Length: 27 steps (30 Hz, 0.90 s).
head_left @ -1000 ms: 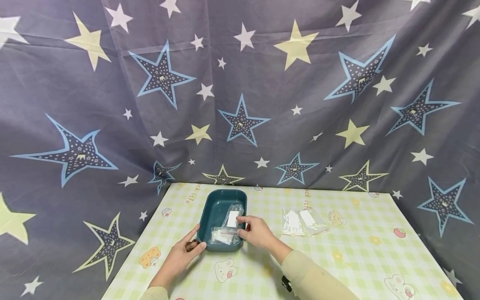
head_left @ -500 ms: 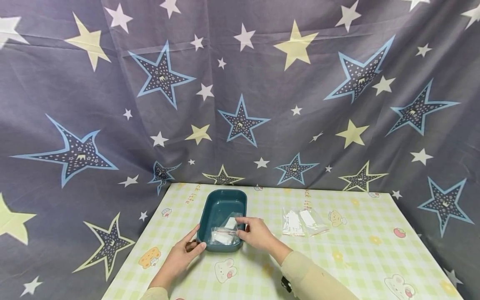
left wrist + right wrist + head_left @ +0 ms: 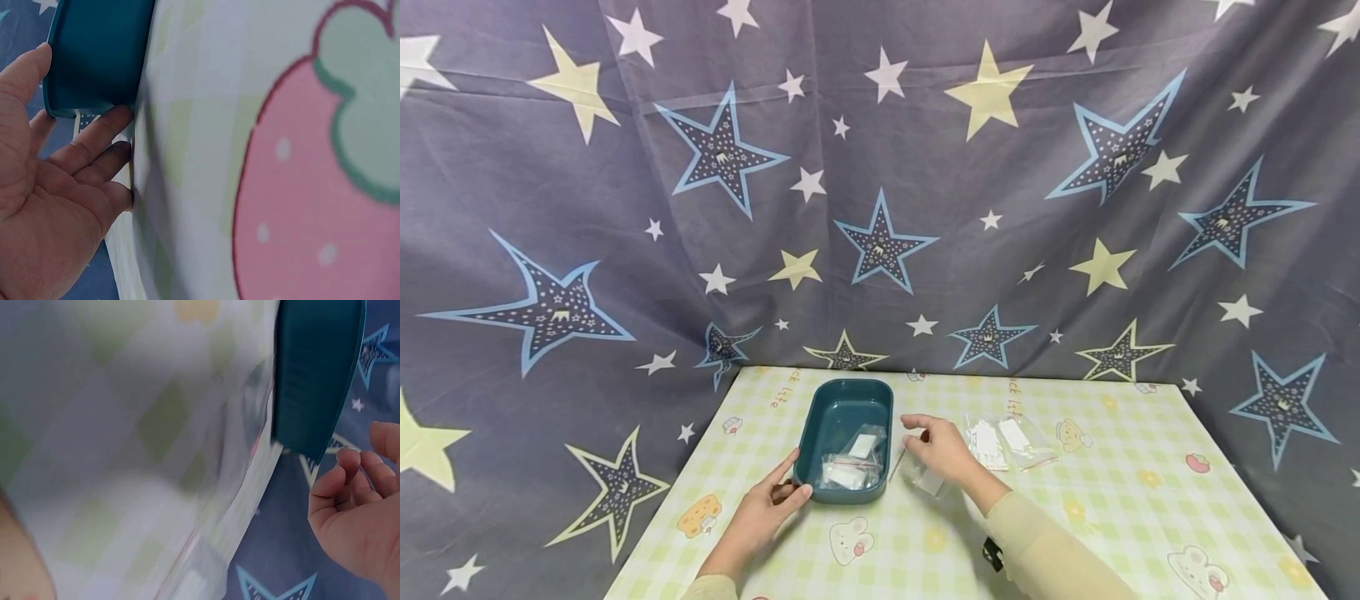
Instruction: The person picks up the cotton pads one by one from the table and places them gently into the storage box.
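Low centre, right hand (image 3: 942, 450) loosely parted, empty, beside a bag (image 3: 930, 482), likely light, slippery, best edge-pinched; left hand (image 3: 763, 508) spread against tub (image 3: 848, 497).

Here's the left hand (image 3: 765, 507), down low, fingers spread, index and thumb parted in a wide fork, palm showing broad to its own wrist camera; the left forearm (image 3: 722, 555) slopes up from the bottom edge, only a sliver of left sleeve (image 3: 711, 588) showing; over on the right, the right hand (image 3: 942, 450) points leftward, fingers loosely bent, thumb and index tips apart; the right forearm (image 3: 988, 490) angles in behind it, right sleeve (image 3: 1060, 550) pulled back past the wrist.
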Available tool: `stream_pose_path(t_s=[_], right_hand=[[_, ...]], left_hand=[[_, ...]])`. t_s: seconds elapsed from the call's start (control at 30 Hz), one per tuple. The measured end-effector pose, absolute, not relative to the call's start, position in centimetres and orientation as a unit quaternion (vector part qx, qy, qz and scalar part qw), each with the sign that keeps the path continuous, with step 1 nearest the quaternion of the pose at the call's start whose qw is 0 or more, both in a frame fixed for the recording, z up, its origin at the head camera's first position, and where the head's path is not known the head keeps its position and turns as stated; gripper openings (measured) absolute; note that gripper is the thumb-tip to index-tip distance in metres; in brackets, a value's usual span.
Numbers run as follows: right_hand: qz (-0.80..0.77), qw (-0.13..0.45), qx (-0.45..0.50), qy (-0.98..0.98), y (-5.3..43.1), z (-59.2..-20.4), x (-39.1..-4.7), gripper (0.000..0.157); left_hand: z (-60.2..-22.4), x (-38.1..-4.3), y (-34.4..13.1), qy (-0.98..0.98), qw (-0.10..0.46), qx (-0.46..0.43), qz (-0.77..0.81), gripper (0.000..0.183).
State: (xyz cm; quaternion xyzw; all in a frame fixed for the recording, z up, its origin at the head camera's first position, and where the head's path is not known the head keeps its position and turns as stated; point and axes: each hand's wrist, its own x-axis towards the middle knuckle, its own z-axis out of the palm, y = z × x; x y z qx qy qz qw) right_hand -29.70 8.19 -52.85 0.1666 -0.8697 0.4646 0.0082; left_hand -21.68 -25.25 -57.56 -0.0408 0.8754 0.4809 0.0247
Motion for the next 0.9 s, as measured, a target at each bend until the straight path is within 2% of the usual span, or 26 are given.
stream_pose_path(t_s=[0.2, 0.37, 0.67, 0.9], right_hand=[[0.460, 0.010, 0.129, -0.878, 10.1, -53.3, -30.3, 0.037], [0.399, 0.019, 0.141, -0.906, 11.6, -54.2, -30.4, 0.036], [0.314, -0.031, 0.153, -0.937, 14.5, -54.9, -29.2, 0.048], [0.287, -0.044, 0.139, -0.947, 15.3, -55.0, -28.6, 0.049]], left_hand=[[-57.4, -21.7, -25.2, 0.874, 0.021, -0.041, 0.483, 0.075], [-57.4, -21.7, -25.3, 0.875, 0.024, -0.040, 0.482, 0.076], [-57.7, -21.6, -25.4, 0.874, 0.031, -0.042, 0.484, 0.077], [-57.6, -21.7, -25.5, 0.877, 0.027, -0.041, 0.479, 0.077]])
